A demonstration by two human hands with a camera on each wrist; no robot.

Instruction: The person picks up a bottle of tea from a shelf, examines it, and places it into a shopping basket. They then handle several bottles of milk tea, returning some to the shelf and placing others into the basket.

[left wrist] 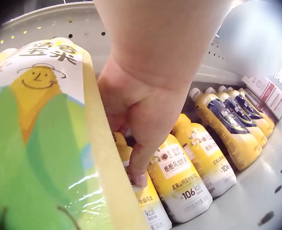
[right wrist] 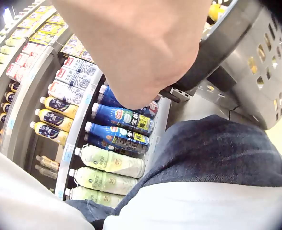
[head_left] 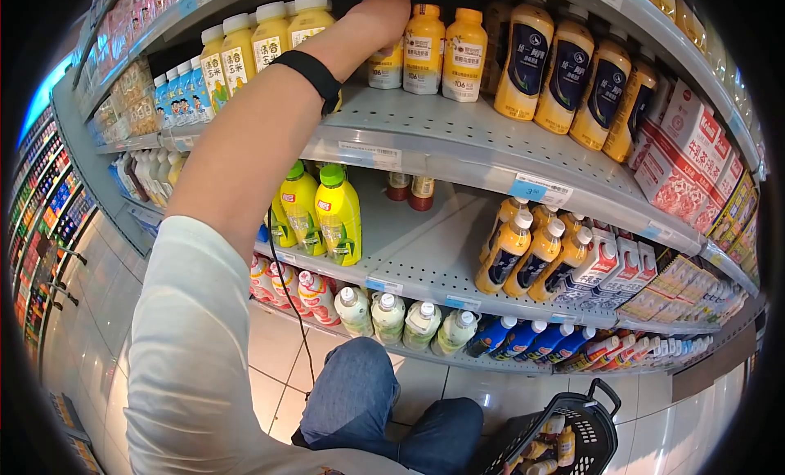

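Note:
High on the upper shelf, my left hand [head_left: 376,21] grips the leftmost yellow-and-white milk-tea bottle [left wrist: 153,211]. In the left wrist view its thumb presses the bottle's side, while the other fingers are hidden behind. Two matching bottles [head_left: 423,54] stand just right of it, and a large corn-drink bottle [left wrist: 40,134] is close on the left. My right hand [right wrist: 141,62] shows only in the right wrist view, overlapping the rim of a dark shopping basket [right wrist: 236,52]. Its fingers are hidden, so I cannot tell how they lie.
Navy-labelled bottles [head_left: 564,78] stand right on the upper shelf. Below are green-capped yellow bottles [head_left: 339,213], amber bottles [head_left: 507,254] and pale green bottles [head_left: 388,315]. The shelf's front edge [head_left: 458,168] runs below my left arm. Several bottles [head_left: 564,446] lie in the basket, beside my knees.

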